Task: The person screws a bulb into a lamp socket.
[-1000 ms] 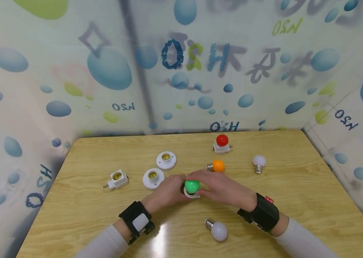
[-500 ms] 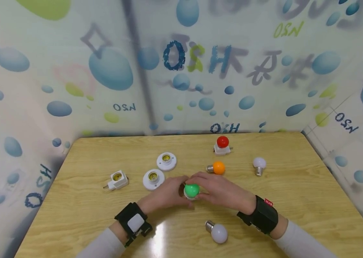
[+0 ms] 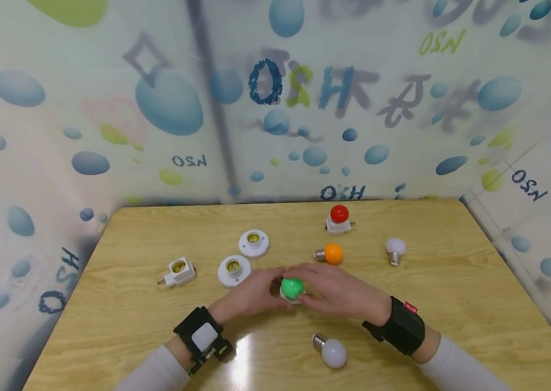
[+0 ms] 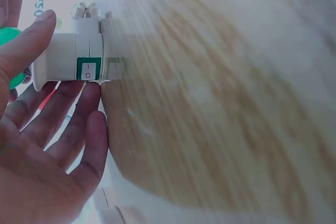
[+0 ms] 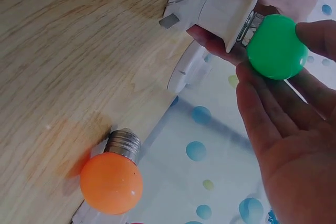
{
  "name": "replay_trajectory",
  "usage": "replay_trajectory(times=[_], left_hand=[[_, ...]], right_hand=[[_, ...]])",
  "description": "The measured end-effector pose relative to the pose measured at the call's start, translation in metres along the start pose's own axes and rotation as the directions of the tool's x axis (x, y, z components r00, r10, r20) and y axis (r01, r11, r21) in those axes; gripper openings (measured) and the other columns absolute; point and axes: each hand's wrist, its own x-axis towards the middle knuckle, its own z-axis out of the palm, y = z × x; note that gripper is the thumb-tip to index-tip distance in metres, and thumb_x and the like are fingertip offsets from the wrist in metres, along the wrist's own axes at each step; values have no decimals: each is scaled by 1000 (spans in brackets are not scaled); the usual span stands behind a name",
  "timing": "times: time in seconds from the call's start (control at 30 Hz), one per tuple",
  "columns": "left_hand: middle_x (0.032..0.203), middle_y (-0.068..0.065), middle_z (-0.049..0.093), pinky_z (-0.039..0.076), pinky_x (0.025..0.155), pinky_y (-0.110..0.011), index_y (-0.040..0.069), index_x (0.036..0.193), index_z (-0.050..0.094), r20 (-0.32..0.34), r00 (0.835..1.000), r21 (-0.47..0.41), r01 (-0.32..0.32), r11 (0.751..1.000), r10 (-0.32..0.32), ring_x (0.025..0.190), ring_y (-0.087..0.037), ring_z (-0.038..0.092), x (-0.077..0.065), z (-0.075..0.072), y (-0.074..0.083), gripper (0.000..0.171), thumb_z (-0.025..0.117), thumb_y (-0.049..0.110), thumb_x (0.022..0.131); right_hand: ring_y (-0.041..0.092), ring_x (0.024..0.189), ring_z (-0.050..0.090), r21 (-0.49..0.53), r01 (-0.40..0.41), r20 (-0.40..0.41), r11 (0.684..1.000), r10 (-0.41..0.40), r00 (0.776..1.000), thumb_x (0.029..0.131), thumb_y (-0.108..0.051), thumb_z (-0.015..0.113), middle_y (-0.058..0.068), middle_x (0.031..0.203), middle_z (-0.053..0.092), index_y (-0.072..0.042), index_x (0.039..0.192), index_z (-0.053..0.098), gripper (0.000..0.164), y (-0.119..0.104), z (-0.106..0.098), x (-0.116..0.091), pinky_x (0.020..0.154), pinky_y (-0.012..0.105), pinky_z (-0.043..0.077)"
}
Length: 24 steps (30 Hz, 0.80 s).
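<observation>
A green light bulb (image 5: pixel 277 47) stands over a white plug-in lamp socket (image 4: pixel 60 59), its metal base partly inside the socket's mouth. My right hand (image 3: pixel 336 288) holds the bulb's globe between thumb and fingers. My left hand (image 3: pixel 256 293) grips the socket from the left side, thumb on one side and fingers on the other. In the left wrist view the socket is upright on the wooden table, with a green-framed switch on its side. Metal prongs stick out near its bottom in the right wrist view. The head view hides most of the socket behind the hands.
An orange bulb (image 3: pixel 333 253) lies behind the right hand. White bulbs lie at front (image 3: pixel 333 353) and back right (image 3: pixel 395 247). A red bulb (image 3: pixel 339 213) sits in a socket behind. Two round white sockets (image 3: pixel 224 277) and another plug-in socket (image 3: pixel 179 273) are left.
My left thumb has come round the near side of the socket, and the socket's rim shows less. The green bulb has moved slightly nearer me, still in my right hand.
</observation>
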Motion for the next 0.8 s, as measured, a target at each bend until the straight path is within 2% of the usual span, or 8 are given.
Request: replay_trajectory(times=[0.17, 0.3, 0.5, 0.67, 0.8], left_hand=[[91, 12, 62, 49, 70, -24, 19, 110, 61, -10, 1000, -3, 3, 1000, -3, 81, -9, 58, 1, -2, 2, 45, 82, 33, 73], [88, 12, 62, 49, 70, -23, 18, 103, 61, -18, 1000, 8, 10, 1000, -10, 80, -8, 58, 1, -2, 4, 40, 82, 29, 71], [86, 12, 60, 48, 69, -23, 18, 101, 63, -28, 1000, 29, 8, 1000, -8, 78, -7, 56, 2, -2, 5, 37, 82, 27, 71], [87, 11, 61, 48, 70, -23, 17, 103, 63, -27, 1000, 29, 12, 999, -12, 78, -6, 56, 1, -2, 5, 39, 82, 28, 71], [89, 12, 61, 48, 72, -24, 17, 105, 63, -14, 1000, 25, 23, 999, -23, 80, -7, 55, 1, -3, 5, 41, 82, 31, 72]], right_hand=[[4, 100, 53, 13, 38, -67, 999, -37, 997, 89, -35, 66, -6, 119, 59, -15, 126, 57, 42, 1, 2, 1, 86, 21, 49], [8, 91, 55, 13, 17, -108, 1000, -16, 994, 84, -40, 70, -8, 110, 57, -15, 119, 58, 44, 1, 6, 2, 80, 19, 49], [12, 80, 54, -57, -5, -180, 998, -5, 984, 76, -47, 74, -9, 97, 53, -16, 108, 56, 48, 1, 12, 5, 70, 17, 47], [7, 78, 49, -70, -52, -181, 996, 39, 983, 77, -55, 70, -12, 94, 51, -19, 106, 53, 50, 2, 15, 6, 65, 17, 45], [7, 88, 53, -84, -57, -154, 995, 44, 987, 77, -60, 67, -8, 104, 56, -16, 116, 54, 60, 3, 13, 5, 75, 21, 49]])
